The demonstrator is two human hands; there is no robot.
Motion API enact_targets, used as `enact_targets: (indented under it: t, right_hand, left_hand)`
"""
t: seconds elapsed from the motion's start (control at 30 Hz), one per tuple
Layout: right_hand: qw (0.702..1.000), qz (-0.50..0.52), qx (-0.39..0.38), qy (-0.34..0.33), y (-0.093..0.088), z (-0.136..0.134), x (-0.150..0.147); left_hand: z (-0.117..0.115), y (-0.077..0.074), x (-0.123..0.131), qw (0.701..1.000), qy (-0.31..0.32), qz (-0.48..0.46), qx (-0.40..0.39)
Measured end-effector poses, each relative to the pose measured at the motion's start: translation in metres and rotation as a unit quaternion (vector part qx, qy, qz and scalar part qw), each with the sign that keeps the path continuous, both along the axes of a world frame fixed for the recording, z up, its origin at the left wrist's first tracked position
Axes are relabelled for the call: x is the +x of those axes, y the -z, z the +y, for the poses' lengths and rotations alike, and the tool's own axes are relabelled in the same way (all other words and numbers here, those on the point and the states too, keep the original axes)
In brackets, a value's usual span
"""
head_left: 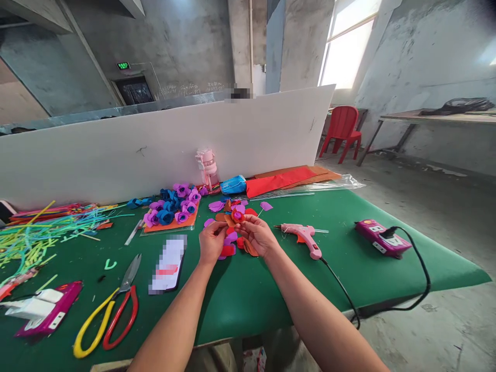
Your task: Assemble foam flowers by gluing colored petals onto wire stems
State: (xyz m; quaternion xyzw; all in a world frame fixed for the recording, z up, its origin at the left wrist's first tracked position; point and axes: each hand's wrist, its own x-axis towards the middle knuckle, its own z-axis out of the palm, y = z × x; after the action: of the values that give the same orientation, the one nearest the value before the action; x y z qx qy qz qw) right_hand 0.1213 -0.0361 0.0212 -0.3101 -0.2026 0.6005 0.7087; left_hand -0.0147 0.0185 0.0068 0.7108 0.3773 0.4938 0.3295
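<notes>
My left hand and my right hand are close together above the green table, fingers pinched. Between the fingertips is a small paper flower with a purple and red centre and brown outer petals. My right fingers grip it at its right side. My left fingers pinch at the brown petal on its left; their tips are partly hidden. Loose purple, red and brown petals lie under and around both hands. To the right of my right hand rests a pink glue gun, its nozzle towards the hand.
Finished purple and blue flowers lie on an orange sheet at the back left. Scissors, a phone and a power strip are at left. Another power strip stands right, its black cord over the edge. A pink bottle stands behind.
</notes>
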Motion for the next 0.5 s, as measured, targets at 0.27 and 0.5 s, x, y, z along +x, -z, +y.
enact_targets:
  t: [0.27, 0.5]
  right_hand:
    - [1.0, -0.007, -0.014, -0.003, -0.0018, 0.0001, -0.0012]
    - [0.999, -0.036, -0.024, -0.007, 0.0011, 0.0, -0.0007]
  left_hand:
    - [-0.0007, -0.0008, 0.001, 1.0, 0.01, -0.005, -0.002]
    - [-0.0019, -0.0022, 0.001, 1.0, 0.007, 0.003, -0.001]
